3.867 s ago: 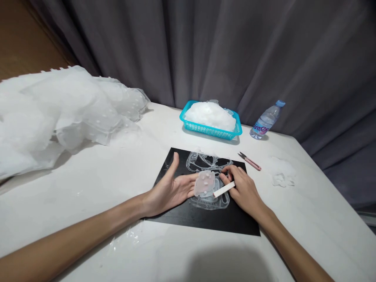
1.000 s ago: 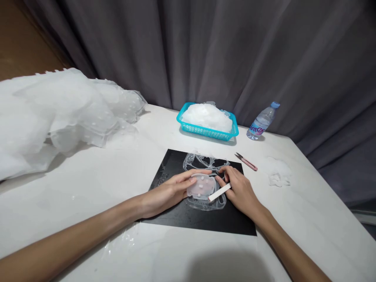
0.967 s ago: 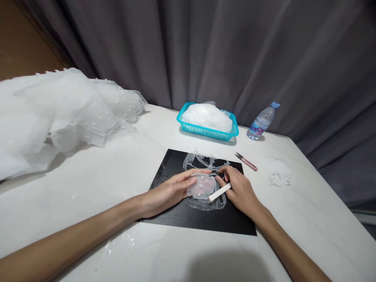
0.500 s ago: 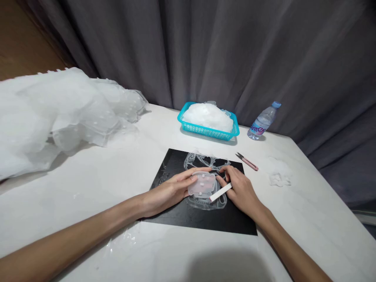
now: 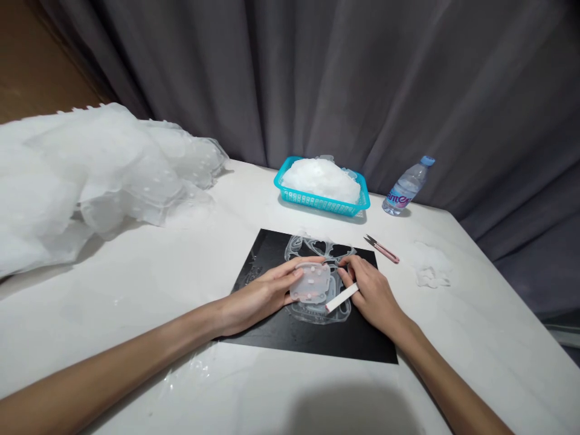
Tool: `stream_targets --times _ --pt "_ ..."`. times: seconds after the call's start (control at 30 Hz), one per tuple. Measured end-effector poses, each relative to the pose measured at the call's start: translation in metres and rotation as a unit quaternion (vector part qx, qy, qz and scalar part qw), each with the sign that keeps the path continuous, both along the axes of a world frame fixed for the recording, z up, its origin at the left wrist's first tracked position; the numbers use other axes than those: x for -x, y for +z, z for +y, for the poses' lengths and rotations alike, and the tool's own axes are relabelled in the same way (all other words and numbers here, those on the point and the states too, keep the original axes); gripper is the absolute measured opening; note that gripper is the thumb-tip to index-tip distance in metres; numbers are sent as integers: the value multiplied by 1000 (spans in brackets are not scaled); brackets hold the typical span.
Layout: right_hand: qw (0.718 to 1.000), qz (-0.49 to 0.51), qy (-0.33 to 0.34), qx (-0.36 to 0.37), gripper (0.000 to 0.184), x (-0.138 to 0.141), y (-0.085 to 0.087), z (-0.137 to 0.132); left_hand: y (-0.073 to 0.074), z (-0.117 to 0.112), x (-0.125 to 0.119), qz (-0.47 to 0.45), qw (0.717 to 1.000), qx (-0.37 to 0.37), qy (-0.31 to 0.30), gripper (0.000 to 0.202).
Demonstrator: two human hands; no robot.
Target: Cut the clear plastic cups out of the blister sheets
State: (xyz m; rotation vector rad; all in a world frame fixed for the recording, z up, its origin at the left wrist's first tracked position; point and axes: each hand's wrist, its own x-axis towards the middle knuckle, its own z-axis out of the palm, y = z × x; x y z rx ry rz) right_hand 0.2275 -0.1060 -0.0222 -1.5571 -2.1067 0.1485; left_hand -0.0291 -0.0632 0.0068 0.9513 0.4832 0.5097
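Observation:
My left hand [image 5: 267,290] grips a small frosted plastic plate [image 5: 310,283] with white raised dots, thumb in front and fingers behind. In my right hand [image 5: 369,290] a slim white stick-like tool [image 5: 342,297] is held, its end pointing down and left; the tip in the fingers is hidden. Under both hands lies a clear moulded plastic piece [image 5: 312,315] with curved cut-out shapes. It rests on a black mat [image 5: 290,341]. My right fingertips are close to its upper part; whether they touch it I cannot tell.
A turquoise basket [image 5: 283,192] holds a white heap, with a water bottle [image 5: 403,188] to its right. Pink-handled thread snips [image 5: 383,249] and white scraps [image 5: 432,277] lie right of the mat. A large pile of white translucent sheets [image 5: 90,175] covers the table's left side.
The frosted plate has shifted slightly left, turning a little in my left hand. My right thumb and the white tool have moved a little to the right.

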Motion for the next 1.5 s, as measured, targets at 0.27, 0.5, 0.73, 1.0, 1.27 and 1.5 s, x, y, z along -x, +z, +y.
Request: stream_targets --times 0.27,0.5,0.73,1.0,1.27,1.5 --pt "1000 -6 0 -7 10 2 -2 1 0 -1 0 11 999 25 19 37" --pt "1000 1 -4 -19 9 3 -5 2 11 0 -2 77 990 78 84 37" --pt "1000 -1 -11 -12 9 3 -4 2 14 8 -1 -1 979 182 89 46" --pt "1000 -4 -10 -7 11 2 -3 0 16 10 1 -49 976 204 60 43" --pt "1000 -8 -9 -10 10 3 -3 0 15 7 3 -41 986 157 45 35" --pt "1000 5 -4 -10 7 5 -3 1 11 2 1 59 998 3 10 34"
